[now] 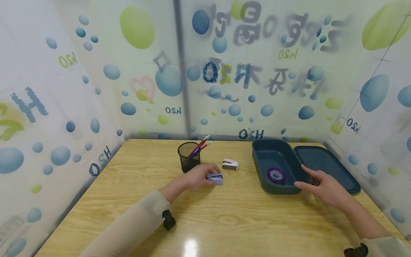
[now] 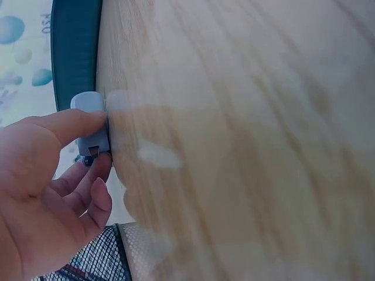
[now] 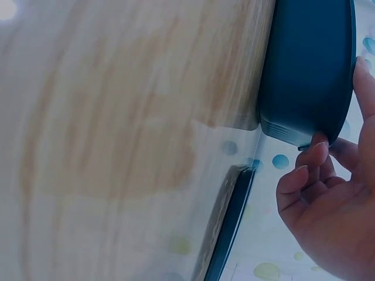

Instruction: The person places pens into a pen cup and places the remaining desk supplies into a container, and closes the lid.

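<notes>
My left hand (image 1: 199, 176) pinches a small lavender stapler (image 1: 216, 178) between thumb and fingers, low at the tabletop. In the left wrist view the thumb lies across the stapler (image 2: 91, 120). My right hand (image 1: 327, 187) grips the near right corner of a dark teal box (image 1: 269, 187), thumb and index finger at its rim. The right wrist view has the other fingers (image 3: 293, 187) curled by the box's corner (image 3: 304, 76). A purple tape roll (image 1: 276, 176) lies inside the box. Beyond the left hand sits a white and grey stapler (image 1: 230, 164).
A black mesh pen cup (image 1: 189, 157) with red pencils and a blue pen stands just behind the left hand. The teal lid (image 1: 327, 164) lies right of the box. Patterned curtains (image 1: 224, 117) surround the wooden table (image 1: 224, 221) at the back and sides.
</notes>
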### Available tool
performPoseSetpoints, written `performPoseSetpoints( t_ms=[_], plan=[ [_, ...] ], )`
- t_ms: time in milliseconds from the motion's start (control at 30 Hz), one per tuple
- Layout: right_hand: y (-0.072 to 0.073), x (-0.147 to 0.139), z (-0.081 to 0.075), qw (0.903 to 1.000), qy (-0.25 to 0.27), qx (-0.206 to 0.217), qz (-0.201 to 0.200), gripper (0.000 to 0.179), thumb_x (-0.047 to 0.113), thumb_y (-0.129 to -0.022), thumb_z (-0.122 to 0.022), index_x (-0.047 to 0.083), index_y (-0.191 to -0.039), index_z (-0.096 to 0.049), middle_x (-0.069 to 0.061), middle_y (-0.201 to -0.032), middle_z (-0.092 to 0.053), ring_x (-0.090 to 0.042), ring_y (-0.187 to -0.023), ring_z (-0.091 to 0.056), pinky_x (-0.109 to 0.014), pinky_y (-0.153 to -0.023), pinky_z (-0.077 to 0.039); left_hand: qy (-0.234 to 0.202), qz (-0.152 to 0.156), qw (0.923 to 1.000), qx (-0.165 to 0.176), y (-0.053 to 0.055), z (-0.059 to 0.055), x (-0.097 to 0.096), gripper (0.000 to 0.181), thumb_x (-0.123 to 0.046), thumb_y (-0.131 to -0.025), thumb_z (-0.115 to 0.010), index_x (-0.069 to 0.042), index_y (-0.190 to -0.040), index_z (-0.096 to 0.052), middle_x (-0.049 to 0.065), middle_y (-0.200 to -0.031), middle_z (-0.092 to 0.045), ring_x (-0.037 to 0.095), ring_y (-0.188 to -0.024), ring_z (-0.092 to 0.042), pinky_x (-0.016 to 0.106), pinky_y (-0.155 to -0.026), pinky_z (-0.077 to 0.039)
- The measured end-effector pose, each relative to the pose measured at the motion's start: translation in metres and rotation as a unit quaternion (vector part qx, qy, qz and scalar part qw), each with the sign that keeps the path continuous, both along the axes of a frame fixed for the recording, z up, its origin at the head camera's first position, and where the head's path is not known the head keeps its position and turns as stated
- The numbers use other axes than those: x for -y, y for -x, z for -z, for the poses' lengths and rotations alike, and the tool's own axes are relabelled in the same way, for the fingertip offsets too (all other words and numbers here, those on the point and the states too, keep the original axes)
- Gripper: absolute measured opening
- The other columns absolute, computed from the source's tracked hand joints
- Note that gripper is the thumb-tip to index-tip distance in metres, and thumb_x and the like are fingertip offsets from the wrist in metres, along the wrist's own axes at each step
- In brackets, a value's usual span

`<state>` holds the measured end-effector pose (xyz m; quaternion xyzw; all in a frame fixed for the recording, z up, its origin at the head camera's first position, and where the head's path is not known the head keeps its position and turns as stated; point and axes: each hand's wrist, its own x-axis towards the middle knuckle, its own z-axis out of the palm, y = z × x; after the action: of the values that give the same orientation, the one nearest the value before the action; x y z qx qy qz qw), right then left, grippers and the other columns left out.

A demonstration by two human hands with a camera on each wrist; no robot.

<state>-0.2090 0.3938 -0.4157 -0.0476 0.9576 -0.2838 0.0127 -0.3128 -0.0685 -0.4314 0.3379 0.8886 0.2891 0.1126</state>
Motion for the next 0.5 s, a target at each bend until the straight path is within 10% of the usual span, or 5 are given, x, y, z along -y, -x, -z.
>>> performPoseSetpoints(
  t_ms=[500],
  plan=[
    [0.0018,-0.0025,-0.0007,0.9999,0.010,0.003,-0.009,0.094,0.054,-0.105,-0.072,-0.002,-0.169,-0.033,-0.006,-0.094,-0.044,-0.016,-0.070,-0.039,-0.034,-0.058,-0.034,-0.014,-0.005,0.9999,-0.002,0.0025,-0.0053,-0.0101,0.041,-0.018,-0.103,-0.079,-0.014,-0.143,-0.070,0.011,-0.130,-0.071,0.018,-0.099,-0.064,0.036,-0.091,-0.056]
  ],
)
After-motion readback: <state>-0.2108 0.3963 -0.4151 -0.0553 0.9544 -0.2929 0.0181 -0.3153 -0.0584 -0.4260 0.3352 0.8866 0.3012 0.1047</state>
